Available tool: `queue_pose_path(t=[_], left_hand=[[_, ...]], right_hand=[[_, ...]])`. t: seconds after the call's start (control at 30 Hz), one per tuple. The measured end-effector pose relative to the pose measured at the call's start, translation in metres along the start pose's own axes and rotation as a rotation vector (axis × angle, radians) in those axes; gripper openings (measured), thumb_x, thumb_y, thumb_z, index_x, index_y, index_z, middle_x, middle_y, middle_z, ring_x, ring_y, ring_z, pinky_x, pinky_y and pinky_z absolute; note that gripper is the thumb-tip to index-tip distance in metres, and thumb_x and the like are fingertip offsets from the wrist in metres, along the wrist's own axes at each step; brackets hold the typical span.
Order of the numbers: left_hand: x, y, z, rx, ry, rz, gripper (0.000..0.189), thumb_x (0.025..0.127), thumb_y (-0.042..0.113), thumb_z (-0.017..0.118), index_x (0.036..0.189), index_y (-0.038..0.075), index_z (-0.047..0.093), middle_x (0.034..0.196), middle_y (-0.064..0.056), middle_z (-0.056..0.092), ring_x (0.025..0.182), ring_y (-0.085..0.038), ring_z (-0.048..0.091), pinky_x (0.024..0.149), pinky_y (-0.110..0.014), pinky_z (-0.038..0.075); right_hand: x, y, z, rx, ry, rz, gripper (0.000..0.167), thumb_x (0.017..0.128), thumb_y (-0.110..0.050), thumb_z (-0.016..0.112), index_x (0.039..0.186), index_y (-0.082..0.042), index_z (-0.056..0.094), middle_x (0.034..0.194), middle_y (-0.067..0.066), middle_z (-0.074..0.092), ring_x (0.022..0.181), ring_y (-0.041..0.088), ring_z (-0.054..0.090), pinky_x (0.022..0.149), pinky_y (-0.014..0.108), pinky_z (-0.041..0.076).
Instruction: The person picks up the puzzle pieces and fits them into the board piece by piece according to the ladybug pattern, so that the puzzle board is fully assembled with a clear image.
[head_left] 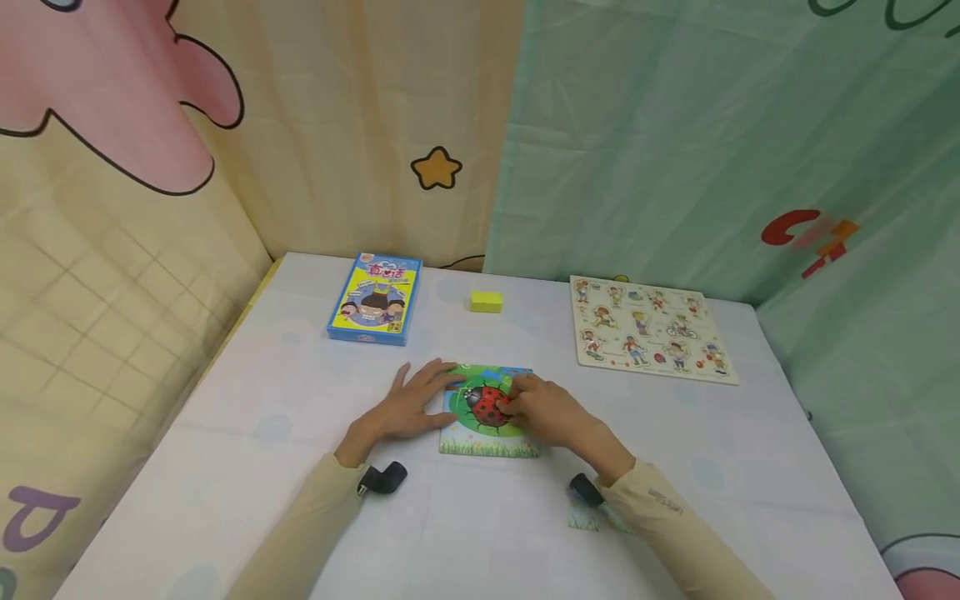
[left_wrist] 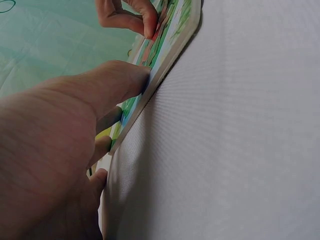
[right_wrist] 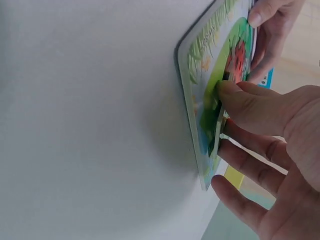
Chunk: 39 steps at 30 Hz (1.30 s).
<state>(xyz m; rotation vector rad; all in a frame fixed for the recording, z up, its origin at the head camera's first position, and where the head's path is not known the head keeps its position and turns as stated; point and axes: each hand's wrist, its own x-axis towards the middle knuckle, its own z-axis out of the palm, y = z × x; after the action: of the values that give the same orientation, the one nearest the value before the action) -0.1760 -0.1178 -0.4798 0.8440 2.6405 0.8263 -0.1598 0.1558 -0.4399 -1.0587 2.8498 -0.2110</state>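
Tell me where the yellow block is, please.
In the head view, the yellow block lies far back on the table, right of the blue box and left of the figure board.

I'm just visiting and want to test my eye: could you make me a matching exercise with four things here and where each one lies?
Things:
1. Yellow block
2. Ladybug puzzle
3. Blue-edged box
4. Board with little figures

Places, as the head view shows them:
A. Between the left hand and the right hand
B. Toward the back right of the table
C. At the back of the table, near the middle
D. Toward the back left of the table

Right pairs: 1-C, 2-A, 3-D, 4-B
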Motion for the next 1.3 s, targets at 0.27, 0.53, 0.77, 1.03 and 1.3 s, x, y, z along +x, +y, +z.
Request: queue_pose_path(t=[0.27,0.53,0.77,1.03,1.3], left_hand=[[0.001,0.002,0.001,0.009,0.003,0.007,0.064,0.095,0.037,0.065,0.152,0.022,0.042,0.165,-0.006,0.027,0.156,-0.034,0.011,0.121,-0.067,-0.004],[0.001,0.005,0.002,0.006,-0.005,0.018,0.064,0.096,0.037,0.065,0.153,0.022,0.041,0.165,-0.007,0.027,0.156,-0.034,0.011,0.120,-0.067,-0.004],[0.001,0.006,0.003,0.006,-0.012,0.011,0.063,0.096,0.037,0.065,0.153,0.021,0.041,0.165,-0.007,0.027,0.156,-0.034,0.010,0.120,-0.067,-0.004],[0.002,0.005,0.002,0.014,-0.013,0.010,0.064,0.096,0.038,0.064,0.153,0.020,0.040,0.165,-0.008,0.026,0.156,-0.034,0.011,0.120,-0.067,-0.004],[0.003,-0.001,0.003,0.024,0.010,0.002,0.064,0.095,0.038,0.065,0.153,0.022,0.041,0.164,-0.007,0.027,0.156,-0.034,0.011,0.120,-0.068,-0.003]], right_hand=[[-0.005,0.002,-0.002,0.071,-0.016,0.013,0.030,0.086,-0.010,0.078,0.116,-0.012,0.077,0.105,0.003,0.061,0.102,0.020,0.061,0.080,0.034,0.057],[-0.011,0.001,0.000,0.041,-0.041,0.044,0.031,0.090,-0.009,0.074,0.121,-0.015,0.074,0.105,0.002,0.057,0.089,0.013,0.056,0.070,0.026,0.052],[-0.024,-0.002,0.004,-0.034,-0.082,0.011,0.044,0.095,0.000,0.064,0.136,-0.014,0.063,0.130,0.014,0.056,0.108,0.024,0.058,0.081,0.037,0.056],[-0.039,0.013,-0.001,0.286,-0.249,-0.037,0.066,0.096,0.010,0.046,0.158,-0.002,0.025,0.160,0.022,0.028,0.144,0.044,0.034,0.116,0.058,0.033],[-0.044,0.036,0.002,0.619,-0.128,-0.054,0.065,0.101,0.004,0.043,0.160,-0.007,0.020,0.165,0.014,0.025,0.153,0.033,0.023,0.121,0.055,0.025]])
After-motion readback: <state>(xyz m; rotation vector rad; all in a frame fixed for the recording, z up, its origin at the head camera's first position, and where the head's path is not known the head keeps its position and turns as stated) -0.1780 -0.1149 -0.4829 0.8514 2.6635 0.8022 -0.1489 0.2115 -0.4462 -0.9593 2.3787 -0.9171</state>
